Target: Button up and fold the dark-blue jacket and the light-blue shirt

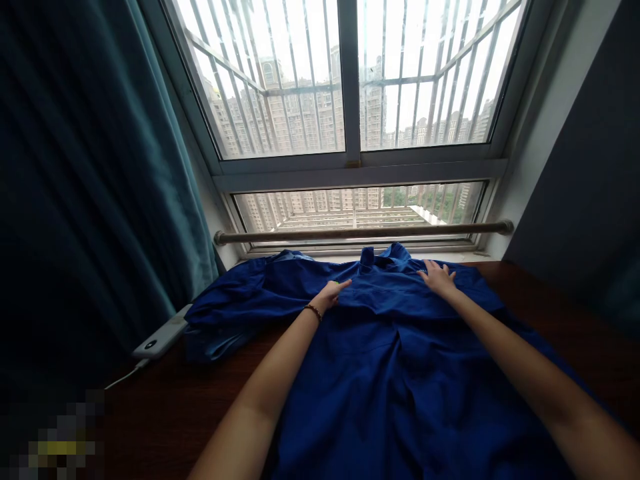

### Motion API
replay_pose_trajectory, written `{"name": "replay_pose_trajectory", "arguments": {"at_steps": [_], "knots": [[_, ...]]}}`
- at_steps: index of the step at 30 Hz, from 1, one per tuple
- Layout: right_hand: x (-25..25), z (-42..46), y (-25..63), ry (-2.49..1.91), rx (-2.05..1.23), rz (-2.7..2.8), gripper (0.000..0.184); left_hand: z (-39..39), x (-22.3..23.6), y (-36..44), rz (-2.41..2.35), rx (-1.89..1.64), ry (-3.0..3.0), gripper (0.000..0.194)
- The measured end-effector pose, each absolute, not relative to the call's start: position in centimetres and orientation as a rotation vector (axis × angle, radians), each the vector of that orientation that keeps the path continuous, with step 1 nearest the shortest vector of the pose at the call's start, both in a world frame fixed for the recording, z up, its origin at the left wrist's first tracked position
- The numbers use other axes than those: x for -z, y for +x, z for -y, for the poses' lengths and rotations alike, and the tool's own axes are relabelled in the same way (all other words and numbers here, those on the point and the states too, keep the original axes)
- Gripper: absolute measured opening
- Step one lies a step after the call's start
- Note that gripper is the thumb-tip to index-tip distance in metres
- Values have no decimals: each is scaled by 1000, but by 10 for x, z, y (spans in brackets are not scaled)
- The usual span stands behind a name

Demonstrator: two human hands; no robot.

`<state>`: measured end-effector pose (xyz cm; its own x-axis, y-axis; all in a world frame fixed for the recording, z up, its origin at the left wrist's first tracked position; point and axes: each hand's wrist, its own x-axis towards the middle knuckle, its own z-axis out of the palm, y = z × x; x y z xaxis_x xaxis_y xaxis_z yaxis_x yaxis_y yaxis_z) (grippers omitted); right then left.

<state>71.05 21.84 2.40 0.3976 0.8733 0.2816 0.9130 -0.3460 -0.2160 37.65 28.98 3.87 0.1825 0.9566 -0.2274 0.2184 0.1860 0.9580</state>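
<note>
One blue shirt [400,373] is lying spread on the dark wooden table [560,313], collar at the far edge under the window [350,87], body running toward the near edge. Its left sleeve is stretching out to the far left, bunching over folded blue cloth.

Left hand [331,295] is resting on the shirt near the left shoulder, fingers loosely curled and pressing the fabric; whether it is pinching a fold, cannot tell. A beaded bracelet [314,311] is sitting on that wrist.

Right hand [438,277] is lying flat, fingers spread, palm down on the right shoulder just beside the collar.

A white power bank [163,339] is lying on the table left of the sleeve, a cable [125,377] trailing from its near end. A teal curtain [95,180] is hanging at the left. A rail [360,233] is running across the lower window, just beyond the collar.
</note>
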Motion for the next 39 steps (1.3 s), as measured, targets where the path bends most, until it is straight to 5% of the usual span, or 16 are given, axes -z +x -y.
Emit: {"name": "replay_pose_trajectory", "arguments": {"at_steps": [4,10,16,19,22,25,30,34,39], "knots": [[2,-191,693,-2323,70,1775,62,-279,-35,362,-1414,-849,1410,66],[9,-170,698,-2342,-134,1845,62,-278,-82,308,-1694,-1225,1372,34],[-6,-140,697,-1975,-225,1812,55,-261,-119,195,-2385,-1586,869,66],[-10,-118,692,-1842,-276,1835,55,-250,-107,167,-2659,-1333,1388,69],[-16,-99,688,-1768,-282,1850,55,-247,-93,160,-2527,-867,2173,55],[-25,-83,689,-1733,-300,1834,52,-255,-94,155,-2447,-645,2271,29],[-43,-63,688,-1687,-483,1689,46,-274,-142,172,-2450,-962,1989,27],[-69,-70,669,-1418,-960,1283,48,-266,-193,266,-1676,-1570,2067,30],[-98,-100,670,-1114,-1129,924,63,-207,-194,421,-756,-1028,2193,33]]}}
